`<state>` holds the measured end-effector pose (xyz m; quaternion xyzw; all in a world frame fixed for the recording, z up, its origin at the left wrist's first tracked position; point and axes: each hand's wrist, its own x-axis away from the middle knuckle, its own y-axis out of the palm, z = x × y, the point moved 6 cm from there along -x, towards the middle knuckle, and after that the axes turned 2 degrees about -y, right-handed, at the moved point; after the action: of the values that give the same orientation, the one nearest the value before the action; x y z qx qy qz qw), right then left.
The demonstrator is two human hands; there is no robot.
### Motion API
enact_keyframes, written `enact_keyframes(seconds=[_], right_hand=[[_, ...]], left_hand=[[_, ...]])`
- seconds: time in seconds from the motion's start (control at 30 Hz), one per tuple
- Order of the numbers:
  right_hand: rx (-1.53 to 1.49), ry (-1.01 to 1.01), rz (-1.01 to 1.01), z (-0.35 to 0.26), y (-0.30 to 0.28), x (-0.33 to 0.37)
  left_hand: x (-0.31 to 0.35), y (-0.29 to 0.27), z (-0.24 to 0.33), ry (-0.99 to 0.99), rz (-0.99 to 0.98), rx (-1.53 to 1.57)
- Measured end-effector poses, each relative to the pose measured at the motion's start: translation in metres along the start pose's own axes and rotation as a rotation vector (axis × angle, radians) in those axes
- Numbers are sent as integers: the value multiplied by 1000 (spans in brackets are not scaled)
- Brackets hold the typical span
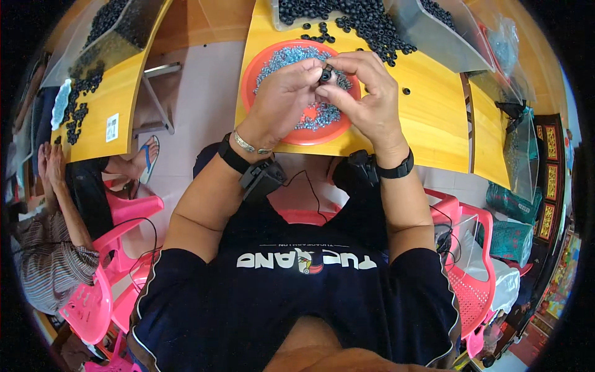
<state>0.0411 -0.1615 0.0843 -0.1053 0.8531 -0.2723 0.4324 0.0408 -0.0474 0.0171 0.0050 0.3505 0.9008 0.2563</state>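
Observation:
A small black ring-shaped part is pinched between my two hands, above a round red basin. The fingers of my left hand close on it from the left. My right hand meets it with thumb and forefinger from the right. Many small silvery-blue metal pieces fill much of the basin, and its red bottom shows near the front. My hands hide part of these pieces. Behind the basin, similar black parts lie heaped on the yellow table.
Clear plastic bins with black parts stand at the back. One loose black part lies right of my hand. At left, a co-worker in a striped top sits at another yellow table. A pink chair is at my right.

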Motion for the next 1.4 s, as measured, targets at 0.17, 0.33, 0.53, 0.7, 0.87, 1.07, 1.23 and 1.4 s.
enact_keyframes(seconds=[0.17,0.33,0.53,0.7,0.87,1.07,1.23,1.4], right_hand=[[63,-24,56,-2,4,1],[180,-92,69,-7,1,1],[237,-127,56,-11,4,1],[239,-146,48,-12,5,1],[255,-180,44,-12,7,3],[199,-101,40,-5,6,0],[184,-48,4,-3,4,-1],[199,-53,-3,-12,-3,-10]], left_hand=[[1,-3,-4,4,99,88],[1,0,-4,-8,111,105],[1,-2,-6,0,84,113],[2,1,-5,-11,176,104],[2,0,-6,-65,134,108],[-2,-7,-5,-17,110,119],[-4,0,-5,-38,126,111],[1,-13,0,-19,246,-67]])
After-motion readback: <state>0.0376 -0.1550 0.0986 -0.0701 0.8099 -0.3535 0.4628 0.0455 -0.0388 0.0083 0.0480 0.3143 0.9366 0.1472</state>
